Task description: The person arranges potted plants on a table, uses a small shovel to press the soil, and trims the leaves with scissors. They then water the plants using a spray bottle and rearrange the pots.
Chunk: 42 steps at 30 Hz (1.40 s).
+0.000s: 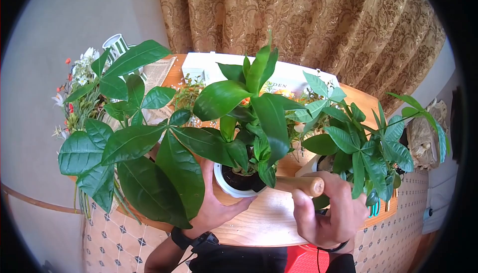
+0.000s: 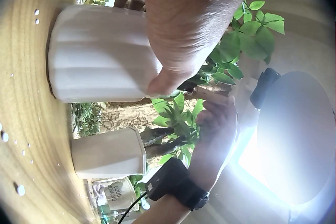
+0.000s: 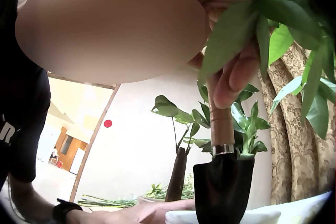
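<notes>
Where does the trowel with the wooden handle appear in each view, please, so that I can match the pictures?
Head: the trowel is below and right of centre, in the right hand.
Left wrist: its handle shows small, right of centre.
Right wrist: right of centre, its black blade pointing down.
Shared landmark: the white pot held by the left hand.

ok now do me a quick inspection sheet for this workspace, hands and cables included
Surface: wooden table, small white bits scattered on it
Job's things: white pot holding a leafy plant; trowel, black blade at the pot's rim
Clutter: flowers, newspaper, second white pot
Hands: left hand holds the white pot; right hand grips the trowel's wooden handle
Cables: black cable at the right wrist
Surroundings: patterned curtain, tiled floor
</notes>
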Each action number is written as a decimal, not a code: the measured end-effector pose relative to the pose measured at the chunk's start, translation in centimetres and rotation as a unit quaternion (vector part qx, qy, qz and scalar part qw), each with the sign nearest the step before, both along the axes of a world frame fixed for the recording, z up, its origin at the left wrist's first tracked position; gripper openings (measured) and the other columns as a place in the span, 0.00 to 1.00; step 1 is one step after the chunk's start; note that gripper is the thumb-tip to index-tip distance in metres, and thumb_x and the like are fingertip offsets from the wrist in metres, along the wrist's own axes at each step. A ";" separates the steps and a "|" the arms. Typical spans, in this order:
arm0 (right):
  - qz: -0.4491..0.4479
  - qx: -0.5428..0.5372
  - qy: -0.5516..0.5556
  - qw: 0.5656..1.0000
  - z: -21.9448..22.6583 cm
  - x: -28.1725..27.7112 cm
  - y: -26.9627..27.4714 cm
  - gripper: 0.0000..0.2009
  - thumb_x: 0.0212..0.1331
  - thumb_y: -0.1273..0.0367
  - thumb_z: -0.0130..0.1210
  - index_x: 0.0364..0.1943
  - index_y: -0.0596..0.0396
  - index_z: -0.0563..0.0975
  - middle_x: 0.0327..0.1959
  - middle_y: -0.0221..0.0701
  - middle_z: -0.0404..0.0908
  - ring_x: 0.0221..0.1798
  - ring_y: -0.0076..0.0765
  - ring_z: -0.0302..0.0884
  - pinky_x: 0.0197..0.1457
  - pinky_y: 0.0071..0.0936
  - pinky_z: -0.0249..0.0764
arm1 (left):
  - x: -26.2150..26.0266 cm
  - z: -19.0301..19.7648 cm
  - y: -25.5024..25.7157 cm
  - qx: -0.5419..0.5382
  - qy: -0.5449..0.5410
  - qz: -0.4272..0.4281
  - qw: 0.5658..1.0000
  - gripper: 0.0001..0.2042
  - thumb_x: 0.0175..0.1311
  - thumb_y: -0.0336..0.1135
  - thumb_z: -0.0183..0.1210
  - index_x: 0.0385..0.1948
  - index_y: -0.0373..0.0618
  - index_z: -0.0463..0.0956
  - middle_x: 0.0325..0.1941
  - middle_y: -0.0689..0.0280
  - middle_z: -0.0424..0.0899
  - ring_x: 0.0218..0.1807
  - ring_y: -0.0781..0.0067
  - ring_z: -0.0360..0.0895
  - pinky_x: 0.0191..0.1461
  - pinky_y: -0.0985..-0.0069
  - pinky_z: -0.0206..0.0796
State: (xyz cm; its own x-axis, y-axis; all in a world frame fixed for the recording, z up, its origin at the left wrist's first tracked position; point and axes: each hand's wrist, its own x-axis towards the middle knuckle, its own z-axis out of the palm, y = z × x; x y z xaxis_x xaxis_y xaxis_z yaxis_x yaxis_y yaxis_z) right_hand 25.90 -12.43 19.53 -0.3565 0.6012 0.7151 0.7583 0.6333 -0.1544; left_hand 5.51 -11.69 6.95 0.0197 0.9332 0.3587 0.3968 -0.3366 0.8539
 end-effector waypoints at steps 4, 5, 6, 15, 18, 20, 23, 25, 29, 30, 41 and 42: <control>-0.007 -0.002 -0.007 1.000 0.3 0.3 -0.3 0.18 0.54 0.67 0.73 0.42 0.61 0.77 0.28 0.35 0.81 0.28 0.41 0.78 0.34 0.34 0.76 | 0.0 0.2 -0.1 0.003 0.004 0.005 1.000 0.42 0.43 0.40 0.82 0.56 0.33 0.63 0.52 0.53 0.71 0.55 0.58 0.72 0.59 0.64 0.65; -0.006 -0.001 -0.007 1.000 0.2 0.5 -0.3 0.18 0.54 0.67 0.73 0.42 0.61 0.77 0.28 0.35 0.81 0.28 0.41 0.78 0.34 0.34 0.76 | 0.0 0.2 -0.1 0.003 0.004 0.005 1.000 0.42 0.43 0.40 0.82 0.56 0.33 0.63 0.52 0.53 0.71 0.55 0.58 0.72 0.59 0.64 0.65; -0.012 -0.003 0.004 1.000 0.1 0.6 -0.4 0.18 0.54 0.67 0.73 0.42 0.60 0.77 0.28 0.35 0.81 0.28 0.41 0.78 0.34 0.35 0.76 | 0.0 0.1 -0.1 0.002 0.001 0.004 1.000 0.42 0.43 0.40 0.82 0.56 0.33 0.63 0.52 0.53 0.71 0.55 0.59 0.72 0.59 0.64 0.65; -0.017 0.017 0.005 1.000 -0.3 0.3 0.2 0.15 0.56 0.65 0.69 0.40 0.61 0.79 0.28 0.35 0.83 0.26 0.40 0.78 0.32 0.33 0.74 | -0.1 -0.1 0.0 0.012 0.002 -0.004 1.000 0.42 0.44 0.39 0.82 0.58 0.34 0.62 0.52 0.54 0.70 0.56 0.60 0.71 0.61 0.64 0.65; -0.016 0.017 0.029 0.999 -0.4 0.3 0.1 0.14 0.59 0.62 0.66 0.39 0.60 0.80 0.29 0.35 0.85 0.25 0.39 0.78 0.32 0.31 0.73 | -0.1 -0.2 0.0 0.007 0.000 -0.005 1.000 0.42 0.44 0.39 0.82 0.58 0.34 0.62 0.52 0.54 0.70 0.56 0.60 0.72 0.61 0.64 0.65; -0.017 0.005 0.038 0.999 -0.3 0.3 0.1 0.14 0.58 0.63 0.66 0.39 0.61 0.80 0.30 0.36 0.85 0.25 0.39 0.79 0.32 0.31 0.74 | -0.1 -0.1 0.0 0.004 -0.005 -0.009 1.000 0.42 0.44 0.39 0.81 0.58 0.34 0.62 0.52 0.54 0.70 0.56 0.60 0.72 0.61 0.64 0.65; 0.004 0.029 0.029 0.999 -0.4 0.4 0.5 0.14 0.58 0.63 0.66 0.39 0.61 0.80 0.29 0.36 0.85 0.26 0.38 0.79 0.32 0.31 0.73 | -0.1 0.0 -0.1 0.011 0.000 -0.008 1.000 0.42 0.44 0.39 0.81 0.57 0.34 0.62 0.51 0.55 0.70 0.55 0.61 0.71 0.60 0.65 0.65; -0.017 0.019 0.000 1.000 -0.3 0.4 0.3 0.15 0.58 0.63 0.66 0.40 0.61 0.80 0.29 0.35 0.85 0.26 0.37 0.79 0.32 0.31 0.73 | -0.2 -0.3 -0.3 -0.009 0.017 0.006 1.000 0.41 0.44 0.39 0.82 0.56 0.34 0.63 0.51 0.55 0.70 0.55 0.62 0.71 0.60 0.66 0.65; -0.008 0.012 0.004 1.000 -0.1 0.6 0.0 0.17 0.53 0.67 0.72 0.41 0.60 0.78 0.26 0.34 0.80 0.28 0.41 0.78 0.33 0.34 0.75 | -0.3 -0.4 -0.2 0.006 0.016 0.005 1.000 0.40 0.44 0.39 0.82 0.55 0.33 0.63 0.50 0.56 0.70 0.54 0.62 0.72 0.59 0.66 0.65; -0.024 0.007 0.020 0.999 -0.4 0.7 -0.3 0.16 0.55 0.64 0.70 0.41 0.60 0.79 0.28 0.35 0.82 0.27 0.40 0.79 0.32 0.32 0.74 | -0.3 -0.3 -0.3 -0.003 0.017 0.006 1.000 0.40 0.44 0.39 0.82 0.55 0.33 0.64 0.50 0.56 0.71 0.54 0.63 0.72 0.59 0.66 0.66; -0.003 0.012 0.033 0.999 -0.5 0.5 0.1 0.15 0.56 0.63 0.67 0.39 0.60 0.80 0.26 0.35 0.84 0.21 0.35 0.77 0.26 0.28 0.70 | -0.2 -0.5 0.2 0.025 -0.003 0.007 1.000 0.49 0.38 0.41 0.85 0.64 0.33 0.62 0.60 0.52 0.71 0.62 0.57 0.72 0.66 0.62 0.65; -0.001 0.005 0.046 0.999 -0.9 0.7 -0.1 0.15 0.55 0.64 0.68 0.40 0.60 0.80 0.27 0.35 0.84 0.21 0.35 0.78 0.27 0.28 0.70 | -0.1 0.1 0.0 0.031 0.008 0.009 0.999 0.50 0.37 0.41 0.85 0.65 0.35 0.62 0.61 0.52 0.71 0.63 0.55 0.71 0.67 0.60 0.64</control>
State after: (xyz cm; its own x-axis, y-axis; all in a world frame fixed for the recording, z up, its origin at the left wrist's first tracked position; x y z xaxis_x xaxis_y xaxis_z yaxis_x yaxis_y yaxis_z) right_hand 26.56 -12.52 18.66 -0.2887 0.5946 0.7504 0.7425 0.6339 -0.2166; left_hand 5.43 -11.64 7.08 0.0101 0.9091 0.4165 0.4165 -0.3825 0.8247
